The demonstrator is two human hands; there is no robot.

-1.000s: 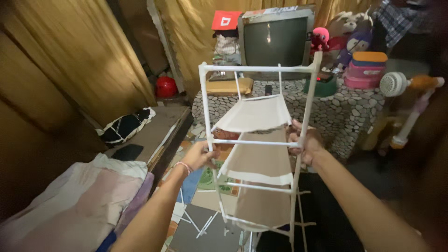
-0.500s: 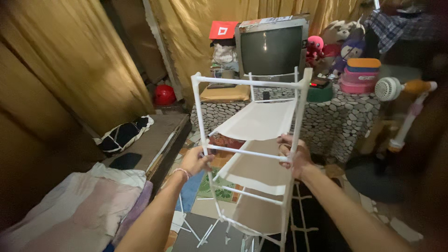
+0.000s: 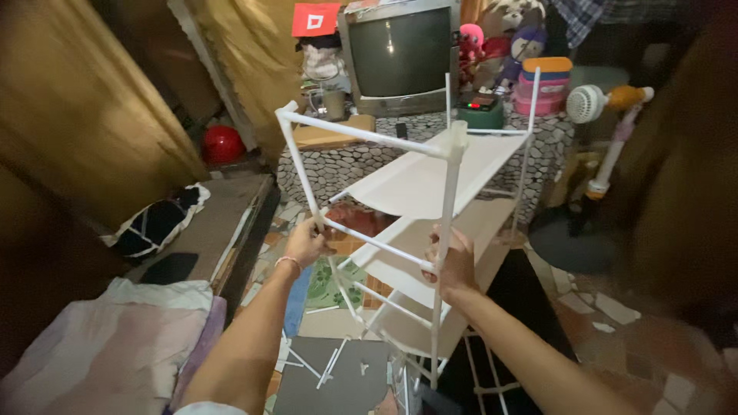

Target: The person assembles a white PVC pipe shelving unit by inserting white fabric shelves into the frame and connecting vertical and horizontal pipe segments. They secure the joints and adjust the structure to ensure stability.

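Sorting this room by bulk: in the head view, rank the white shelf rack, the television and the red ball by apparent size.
1. White shelf rack, though nearness to the camera inflates it.
2. Television.
3. Red ball.

Both arms outstretched; left hand (image 3: 306, 243) and right hand (image 3: 452, 266) curled shut, gripping.

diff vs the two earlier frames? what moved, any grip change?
The white shelf rack has been turned: earlier its front faced the camera squarely, now one corner post points at the camera and the top frame runs off diagonally. No grip change: the left hand still grips the left post and the right hand the near corner post. The television and the red ball stayed put.
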